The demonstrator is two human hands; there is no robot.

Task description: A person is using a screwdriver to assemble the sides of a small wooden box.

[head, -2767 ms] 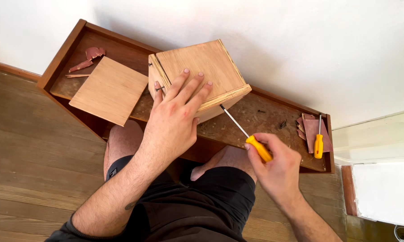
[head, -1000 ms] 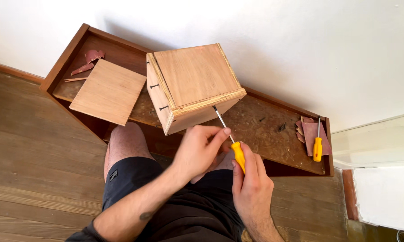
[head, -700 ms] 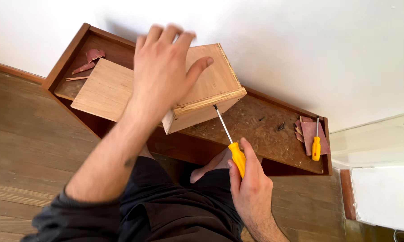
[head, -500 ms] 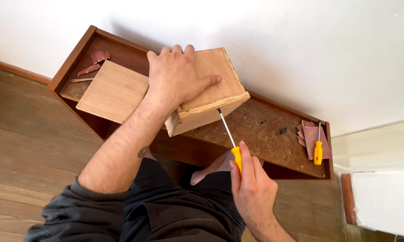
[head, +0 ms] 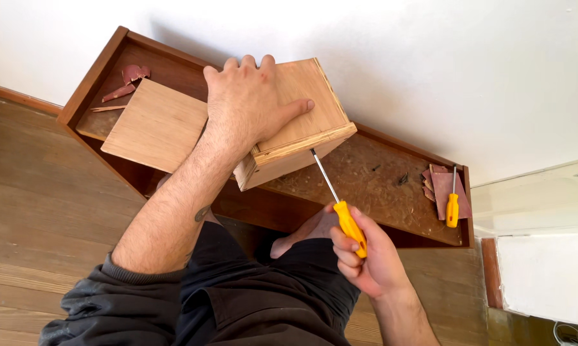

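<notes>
The right hand [head: 372, 259] is closed around the yellow-handled screwdriver [head: 348, 221], whose tip meets the near edge of the wooden box [head: 314, 138]. The left hand [head: 250, 102] lies flat, fingers spread, on top of the box, which rests on the long brown tray [head: 378, 186]. A second screwdriver [head: 452, 205] lies at the tray's far right end on sandpaper sheets [head: 444, 186].

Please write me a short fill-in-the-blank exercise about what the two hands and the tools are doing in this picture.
1. The left hand presses flat on top of the small wooden ____.
2. The right hand grips a screwdriver with a ____ handle.
3. A second screwdriver lies inside the long tray on pieces of ____.

Missing words: box; yellow; sandpaper
</notes>
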